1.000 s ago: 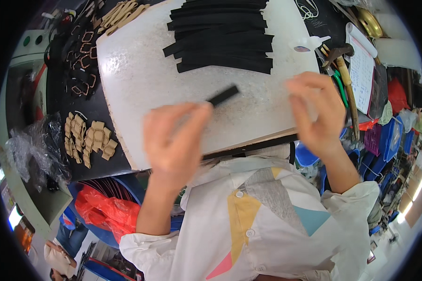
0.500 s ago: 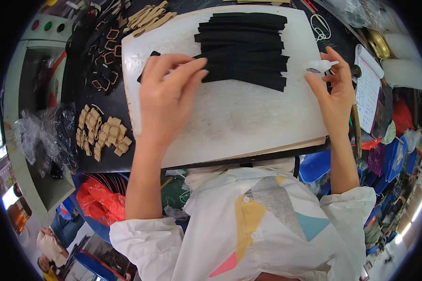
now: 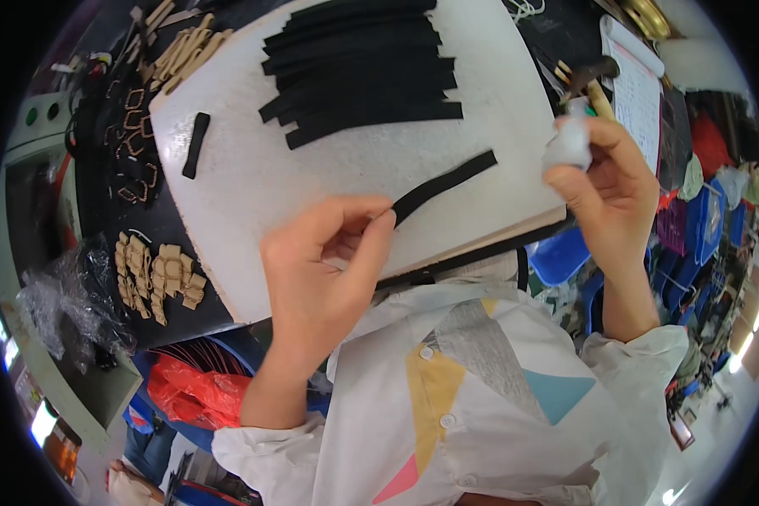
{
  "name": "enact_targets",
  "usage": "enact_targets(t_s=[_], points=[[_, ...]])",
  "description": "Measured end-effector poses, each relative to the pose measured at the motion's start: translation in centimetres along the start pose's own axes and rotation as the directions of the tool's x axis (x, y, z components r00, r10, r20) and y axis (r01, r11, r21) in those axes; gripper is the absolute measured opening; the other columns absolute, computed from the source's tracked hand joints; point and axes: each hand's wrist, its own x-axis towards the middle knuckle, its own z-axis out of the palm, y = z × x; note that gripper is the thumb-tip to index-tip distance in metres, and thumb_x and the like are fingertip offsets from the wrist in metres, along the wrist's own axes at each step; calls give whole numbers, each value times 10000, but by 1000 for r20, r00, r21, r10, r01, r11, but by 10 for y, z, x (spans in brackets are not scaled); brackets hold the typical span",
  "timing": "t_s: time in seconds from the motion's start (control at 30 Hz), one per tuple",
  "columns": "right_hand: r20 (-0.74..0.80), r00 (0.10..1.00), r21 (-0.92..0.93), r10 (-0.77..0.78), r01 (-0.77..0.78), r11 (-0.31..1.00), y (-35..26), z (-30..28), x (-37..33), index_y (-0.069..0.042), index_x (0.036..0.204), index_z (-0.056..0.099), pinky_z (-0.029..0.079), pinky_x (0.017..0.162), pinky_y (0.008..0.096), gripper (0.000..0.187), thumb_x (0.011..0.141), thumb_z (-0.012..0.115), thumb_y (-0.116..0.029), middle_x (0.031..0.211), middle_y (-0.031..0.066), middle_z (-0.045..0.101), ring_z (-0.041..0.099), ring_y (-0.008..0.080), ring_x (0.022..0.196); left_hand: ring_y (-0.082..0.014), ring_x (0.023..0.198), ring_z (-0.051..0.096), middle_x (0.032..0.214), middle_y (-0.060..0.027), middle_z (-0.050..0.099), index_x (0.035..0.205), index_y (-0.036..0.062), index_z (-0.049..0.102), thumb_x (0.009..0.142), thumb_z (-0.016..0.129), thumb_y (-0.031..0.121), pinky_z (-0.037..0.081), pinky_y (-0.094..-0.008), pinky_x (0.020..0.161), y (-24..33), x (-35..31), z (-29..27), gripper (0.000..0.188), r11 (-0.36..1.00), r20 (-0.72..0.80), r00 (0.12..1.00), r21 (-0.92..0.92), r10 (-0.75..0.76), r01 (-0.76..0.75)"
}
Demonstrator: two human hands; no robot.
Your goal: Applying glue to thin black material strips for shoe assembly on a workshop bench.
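Note:
My left hand [image 3: 329,261] pinches one end of a black fabric strip [image 3: 447,181] between thumb and fingertips. The strip's other end reaches to the right over the white board [image 3: 253,228]. In my right hand [image 3: 611,190], off the board's right edge, is a small white squeeze bottle [image 3: 570,143], its tip pointing up. Farther back on the board lies a row of black strips [image 3: 363,67], side by side and slightly overlapping. A short folded black strip [image 3: 196,145] rests alone near the board's left edge.
Left of the board, the dark table holds tan looped pieces [image 3: 173,274], black pieces with metal buckles [image 3: 135,143] and tan strips [image 3: 196,52]. A hammer-like tool [image 3: 594,74] and a notepad [image 3: 637,105] lie at right. A blue bin [image 3: 559,255] stands below the table edge.
My left hand has moved nearer and to the right, and now holds a single strip apart from the row. The bottle has turned from sideways to tip up. The view has shifted.

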Motion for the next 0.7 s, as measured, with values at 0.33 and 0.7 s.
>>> enact_targets(t_s=[0.33, 0.7], points=[[538, 664, -607, -518, 733, 309, -7, 14, 1, -5, 1003, 748, 514, 671, 343, 439, 573, 684, -65, 981, 126, 695, 618, 265, 833, -76, 628, 651, 742, -79, 705, 945, -63, 741, 850, 739, -27, 506, -192, 572, -21, -19, 17, 102, 997, -147, 986, -11, -83, 82], [638, 518, -585, -570, 807, 79, -6, 31, -1, -6, 966, 762, 438, 653, 310, 422, 591, 648, -159, 985, 75, 700, 627, 215, 839, -63, 606, 632, 710, -81, 696, 882, -40, 746, 821, 751, -38, 480, -192, 542, -24, -18, 18, 62, 999, -172, 984, -36, -43, 37]])
